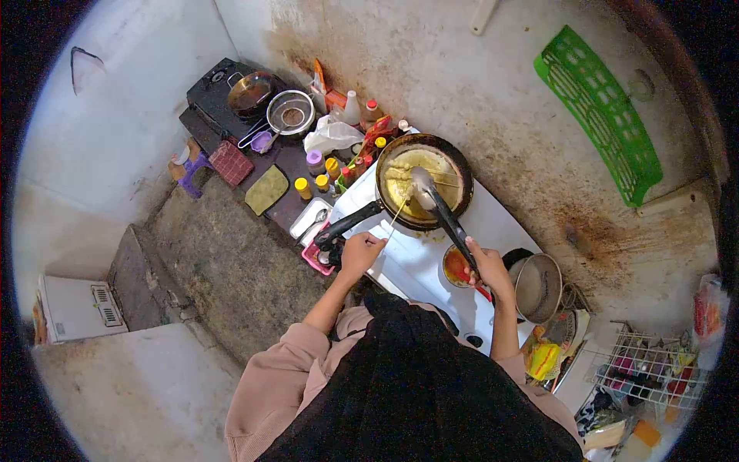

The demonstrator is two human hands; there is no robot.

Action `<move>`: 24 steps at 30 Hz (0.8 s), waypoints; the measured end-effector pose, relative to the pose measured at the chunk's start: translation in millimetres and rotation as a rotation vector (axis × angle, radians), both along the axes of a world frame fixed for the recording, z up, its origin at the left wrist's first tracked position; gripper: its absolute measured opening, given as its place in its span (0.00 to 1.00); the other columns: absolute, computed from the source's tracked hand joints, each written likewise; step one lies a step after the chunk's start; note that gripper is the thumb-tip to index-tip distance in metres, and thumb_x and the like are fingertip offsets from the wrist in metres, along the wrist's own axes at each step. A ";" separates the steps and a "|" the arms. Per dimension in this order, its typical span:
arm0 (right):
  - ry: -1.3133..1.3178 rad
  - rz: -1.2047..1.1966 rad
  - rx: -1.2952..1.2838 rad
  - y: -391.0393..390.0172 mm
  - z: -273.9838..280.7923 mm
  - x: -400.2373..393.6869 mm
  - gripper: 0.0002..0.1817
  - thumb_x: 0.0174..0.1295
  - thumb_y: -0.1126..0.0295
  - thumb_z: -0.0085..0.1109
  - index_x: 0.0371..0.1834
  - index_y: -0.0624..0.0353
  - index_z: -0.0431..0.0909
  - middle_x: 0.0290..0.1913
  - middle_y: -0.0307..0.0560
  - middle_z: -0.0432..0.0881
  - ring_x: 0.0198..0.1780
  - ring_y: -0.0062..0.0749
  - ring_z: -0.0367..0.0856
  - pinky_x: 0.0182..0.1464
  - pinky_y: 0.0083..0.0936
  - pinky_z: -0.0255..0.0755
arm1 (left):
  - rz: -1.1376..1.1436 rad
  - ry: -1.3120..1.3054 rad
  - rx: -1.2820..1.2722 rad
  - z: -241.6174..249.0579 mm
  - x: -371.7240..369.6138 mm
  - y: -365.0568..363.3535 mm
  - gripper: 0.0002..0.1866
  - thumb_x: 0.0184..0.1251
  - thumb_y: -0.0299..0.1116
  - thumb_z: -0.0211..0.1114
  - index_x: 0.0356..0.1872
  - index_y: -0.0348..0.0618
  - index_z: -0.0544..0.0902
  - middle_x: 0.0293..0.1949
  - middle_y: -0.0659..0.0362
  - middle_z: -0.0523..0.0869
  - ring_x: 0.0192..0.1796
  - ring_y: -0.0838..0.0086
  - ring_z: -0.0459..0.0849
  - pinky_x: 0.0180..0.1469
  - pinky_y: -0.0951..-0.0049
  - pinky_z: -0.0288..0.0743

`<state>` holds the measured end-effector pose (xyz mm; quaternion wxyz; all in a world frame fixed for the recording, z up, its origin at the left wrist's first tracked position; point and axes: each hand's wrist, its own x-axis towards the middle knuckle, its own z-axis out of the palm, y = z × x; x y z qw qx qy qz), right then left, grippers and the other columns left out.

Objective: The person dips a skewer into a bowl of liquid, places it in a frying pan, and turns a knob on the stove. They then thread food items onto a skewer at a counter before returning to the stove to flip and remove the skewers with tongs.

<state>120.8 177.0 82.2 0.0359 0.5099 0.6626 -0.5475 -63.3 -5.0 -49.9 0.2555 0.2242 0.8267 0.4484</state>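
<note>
A frying pan point(465, 165) sits on the white stove top point(431, 246), with yellow food point(398, 185) in it. My left hand point(363, 254) pinches a thin wooden skewer point(398, 216) whose far end reaches over the pan's near rim to the food. Close by that hand runs the pan's black handle point(350, 222). My right hand point(488, 268) is wrapped round a black-handled cooking utensil with a metal head point(422, 179), the head down in the pan on the food. A small bowl of orange-red sauce point(456, 266) stands just left of my right hand.
A grey pot point(536, 289) stands right of my right hand. Left of the pan are yellow-capped bottles point(303, 188), a white tray with a spoon point(311, 219) and a pink basket point(315, 260). Farther back are a strainer point(291, 113) and a wok point(251, 94). A green rack point(600, 115) hangs on the wall.
</note>
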 end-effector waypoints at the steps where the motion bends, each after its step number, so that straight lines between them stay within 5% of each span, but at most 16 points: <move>1: 0.008 -0.010 0.004 0.4 1.2 1.1 0.31 0.57 0.42 0.48 0.22 0.66 0.76 0.13 0.44 0.71 0.10 0.25 0.70 0.15 0.23 0.66 | 0.000 0.012 0.008 1.3 0.1 0.2 0.17 0.47 0.43 0.67 0.21 0.36 0.81 0.20 0.51 0.81 0.24 0.66 0.82 0.29 0.71 0.73; 5: -0.149 0.006 0.112 11.7 -6.1 11.4 0.30 0.57 0.44 0.49 0.23 0.66 0.75 0.13 0.42 0.71 0.10 0.24 0.69 0.13 0.21 0.65 | -0.004 0.018 -0.012 -3.0 -0.9 0.2 0.16 0.46 0.42 0.67 0.22 0.36 0.81 0.21 0.51 0.82 0.25 0.65 0.82 0.30 0.70 0.73; 24: -0.030 0.042 0.027 -0.7 10.2 1.2 0.31 0.57 0.44 0.49 0.18 0.66 0.74 0.12 0.45 0.72 0.10 0.26 0.70 0.14 0.23 0.66 | 0.084 0.049 -0.049 6.3 -3.3 5.0 0.14 0.48 0.42 0.67 0.21 0.40 0.80 0.19 0.55 0.82 0.24 0.66 0.81 0.30 0.70 0.73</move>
